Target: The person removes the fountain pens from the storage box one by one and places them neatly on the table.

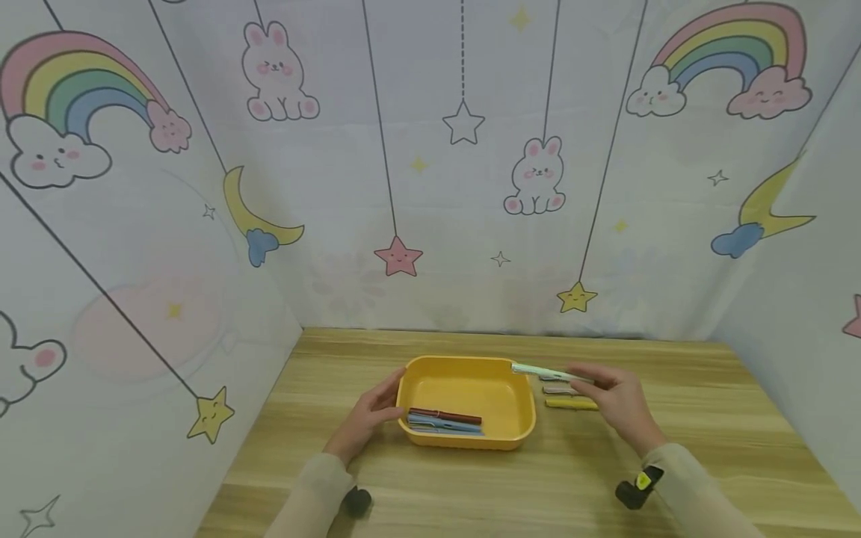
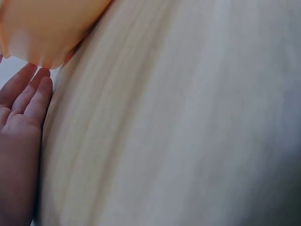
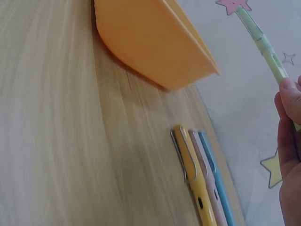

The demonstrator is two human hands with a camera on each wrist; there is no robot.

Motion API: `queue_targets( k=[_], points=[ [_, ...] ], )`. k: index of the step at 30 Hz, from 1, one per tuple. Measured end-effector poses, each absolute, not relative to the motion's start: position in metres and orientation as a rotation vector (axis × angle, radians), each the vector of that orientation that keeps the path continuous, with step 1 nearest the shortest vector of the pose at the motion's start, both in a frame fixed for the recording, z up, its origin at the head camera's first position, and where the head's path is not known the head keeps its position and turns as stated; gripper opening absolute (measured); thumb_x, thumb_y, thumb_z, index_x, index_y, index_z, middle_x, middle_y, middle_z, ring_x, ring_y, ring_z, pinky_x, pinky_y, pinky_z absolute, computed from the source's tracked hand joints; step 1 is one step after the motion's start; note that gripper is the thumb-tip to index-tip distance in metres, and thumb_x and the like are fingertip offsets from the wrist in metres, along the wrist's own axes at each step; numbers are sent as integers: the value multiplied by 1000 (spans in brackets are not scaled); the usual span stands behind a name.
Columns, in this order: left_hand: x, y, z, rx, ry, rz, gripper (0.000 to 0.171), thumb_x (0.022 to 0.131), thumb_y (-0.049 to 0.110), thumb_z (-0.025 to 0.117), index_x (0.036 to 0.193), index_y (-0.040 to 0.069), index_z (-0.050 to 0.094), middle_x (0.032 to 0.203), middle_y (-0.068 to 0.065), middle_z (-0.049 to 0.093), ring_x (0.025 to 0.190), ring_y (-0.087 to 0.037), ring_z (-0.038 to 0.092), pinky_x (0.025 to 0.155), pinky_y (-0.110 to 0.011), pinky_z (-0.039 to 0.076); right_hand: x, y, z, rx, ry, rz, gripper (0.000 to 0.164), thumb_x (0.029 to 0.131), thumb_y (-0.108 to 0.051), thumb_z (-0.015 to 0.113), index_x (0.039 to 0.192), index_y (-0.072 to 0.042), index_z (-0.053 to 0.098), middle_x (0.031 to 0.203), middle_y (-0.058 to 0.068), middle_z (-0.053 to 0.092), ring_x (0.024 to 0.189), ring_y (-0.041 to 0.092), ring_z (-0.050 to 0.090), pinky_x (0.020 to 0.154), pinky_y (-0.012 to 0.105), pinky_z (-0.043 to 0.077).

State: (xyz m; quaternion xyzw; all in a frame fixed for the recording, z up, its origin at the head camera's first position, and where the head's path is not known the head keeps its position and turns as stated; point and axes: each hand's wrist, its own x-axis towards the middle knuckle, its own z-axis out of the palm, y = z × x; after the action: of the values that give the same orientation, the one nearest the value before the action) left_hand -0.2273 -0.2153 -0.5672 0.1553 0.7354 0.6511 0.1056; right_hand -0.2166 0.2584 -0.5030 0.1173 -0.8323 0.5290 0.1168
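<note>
My right hand (image 1: 622,400) pinches a light green pen (image 1: 541,371) by one end, raised above the table. Its other end reaches the back right corner of a yellow plastic bin (image 1: 464,445). Inside the bin, against its front left, lie a dark red pen (image 1: 457,417) and blue pens (image 1: 447,426) side by side. At the bin's left side, my left hand (image 1: 366,415) touches the wall with fairly straight fingers. Below the right hand a yellow pen (image 3: 192,165), a pinkish pen (image 3: 207,169) and a blue pen (image 3: 215,172) lie in a row.
The wooden table (image 1: 464,493) carries the bin near its middle. A patterned cloth (image 1: 457,299) hangs along the table's back, with more cloth at both sides. The loose pens lie right of the bin.
</note>
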Motion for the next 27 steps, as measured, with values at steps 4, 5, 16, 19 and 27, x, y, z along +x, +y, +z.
queue_targets(
  k=[4, 5, 16, 19, 27],
  points=[
    [-229, -215, -568, 464, 2167, 1926, 73, 102, 14, 69, 166, 20, 33, 171, -6, 33, 155, -30, 35, 125, -42, 30, -211, 271, -506, 345, -2429, 1498, 28, 94, -14, 80, 121, -6, 79, 117, 11, 79, 81, -1, 67, 62, 23, 57],
    [-229, -215, -567, 464, 2163, 1931, 74, 102, 14, 69, 166, 20, 33, 170, -7, 33, 155, -30, 35, 125, -42, 30, -209, 274, -507, 350, -2427, 1492, 28, 94, -13, 81, 120, -5, 79, 115, 11, 79, 79, -1, 66, 61, 23, 56],
    [-228, -215, -568, 445, 2159, 1921, 74, 102, 13, 68, 166, 21, 33, 171, -6, 32, 156, -30, 33, 126, -49, 25, -194, 301, -522, 239, -2466, 1481, 31, 94, -20, 82, 120, -5, 79, 114, -4, 80, 95, -2, 70, 74, 20, 59],
    [-228, -214, -568, 434, 2154, 1926, 73, 102, 12, 68, 166, 21, 34, 171, -5, 33, 156, -28, 34, 126, -44, 27, -193, 307, -528, 260, -2454, 1485, 30, 93, -14, 82, 119, -1, 78, 110, -4, 81, 95, -3, 70, 73, 19, 60],
    [-229, -215, -569, 473, 2142, 1942, 73, 102, 10, 67, 166, 18, 33, 170, -6, 34, 155, -28, 35, 121, -27, 34, -187, 317, -542, 226, -2533, 1440, 26, 91, -12, 83, 116, -4, 81, 110, 5, 81, 97, -5, 69, 75, 18, 59]
  ],
)
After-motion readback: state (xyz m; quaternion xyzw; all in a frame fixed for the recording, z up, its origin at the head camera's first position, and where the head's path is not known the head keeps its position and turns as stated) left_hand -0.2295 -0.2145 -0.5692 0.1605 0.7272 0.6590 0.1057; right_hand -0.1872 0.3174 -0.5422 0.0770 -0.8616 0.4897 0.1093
